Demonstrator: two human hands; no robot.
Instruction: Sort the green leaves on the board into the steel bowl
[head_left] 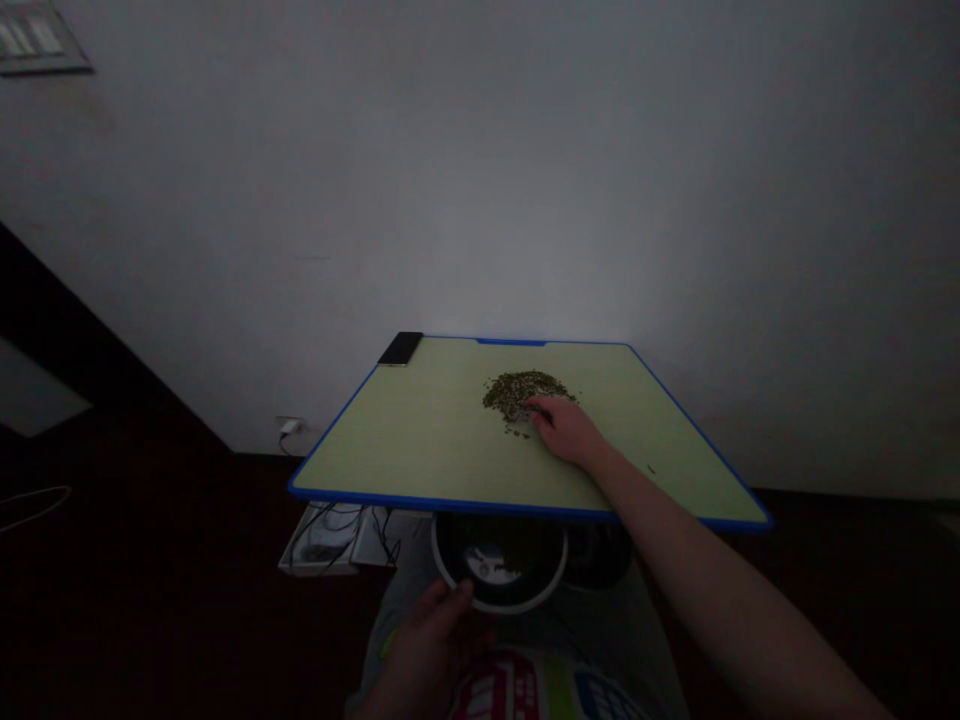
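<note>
A pile of small brownish-green grains, perhaps beans or seeds (517,388), is spread over the middle of a pale-topped table (420,440) with a blue edge. My right hand (562,425) rests at the pile's near side, its fingers curled in towards the grains; what lies between them is too small to make out. Below the table's front edge, a round bowl (501,606) with a pale rim and dark inside sits over my lap, partly hidden by the tabletop. Some small dark bits show inside it. My left hand (442,625) grips the bowl's near-left rim with the thumb on top.
A dark phone (402,348) lies at the table's far left corner. One small dark piece (651,469) sits apart on the right. White boxes with black cables (322,535) are on the floor at left. A plug (289,427) is in the wall behind.
</note>
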